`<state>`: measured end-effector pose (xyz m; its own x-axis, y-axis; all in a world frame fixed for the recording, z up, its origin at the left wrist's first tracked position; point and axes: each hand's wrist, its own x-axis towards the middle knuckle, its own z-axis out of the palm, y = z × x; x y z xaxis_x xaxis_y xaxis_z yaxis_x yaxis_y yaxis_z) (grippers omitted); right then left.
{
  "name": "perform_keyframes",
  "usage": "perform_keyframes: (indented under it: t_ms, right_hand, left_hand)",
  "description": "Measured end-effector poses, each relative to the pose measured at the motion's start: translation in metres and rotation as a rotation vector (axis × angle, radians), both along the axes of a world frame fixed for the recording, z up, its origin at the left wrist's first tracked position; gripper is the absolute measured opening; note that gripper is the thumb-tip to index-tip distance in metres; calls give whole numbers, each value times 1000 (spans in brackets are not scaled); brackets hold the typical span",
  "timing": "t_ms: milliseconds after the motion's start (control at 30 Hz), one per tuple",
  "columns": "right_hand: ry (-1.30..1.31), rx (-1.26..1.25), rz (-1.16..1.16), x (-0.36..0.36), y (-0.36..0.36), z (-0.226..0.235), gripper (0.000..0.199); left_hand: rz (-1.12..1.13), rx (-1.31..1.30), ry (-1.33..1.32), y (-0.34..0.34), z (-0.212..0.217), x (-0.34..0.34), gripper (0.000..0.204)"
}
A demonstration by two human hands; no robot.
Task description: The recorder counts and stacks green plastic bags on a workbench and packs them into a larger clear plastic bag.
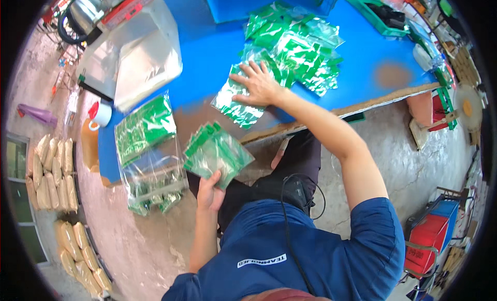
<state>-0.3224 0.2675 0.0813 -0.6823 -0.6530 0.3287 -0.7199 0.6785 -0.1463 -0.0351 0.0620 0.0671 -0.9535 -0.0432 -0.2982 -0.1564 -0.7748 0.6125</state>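
Head view: our L hand [209, 192] has its grip clamped on a fanned stack of green bags [218, 152]. Our R hand [259, 87] lies flat, fingers apart, on loose bags [242, 113] on the blue counter [202, 57]. We guess that stack's done; a big pile [300, 52] is left. Long clear bag [151, 170] at L edge has some green ones.

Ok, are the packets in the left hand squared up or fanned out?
Fanned out: the green-and-clear packets in the left hand show staggered corners along their upper edge.
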Motion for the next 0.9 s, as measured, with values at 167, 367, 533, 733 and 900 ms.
perform_keyframes:
  t_ms: [167,367,533,733,900]
  right_hand:
    - [114,-359,-7,14,8,32,63]
    - [112,-130,16,123,-7,18,64]
    - [36,-174,55,108,3,30,48]
    - [-164,7,-6,101,1,34,34]
    - [-550,-305,4,115,-14,26,26]
  left_hand:
    - [53,56,-49,-19,-10,0,52]
    - [89,43,-68,-19,-9,7,56]
    - [47,93,-70,-23,-12,5,57]
    - [-12,160,-93,3,-13,11,56]
    - [12,234,-123,28,-18,-9,54]
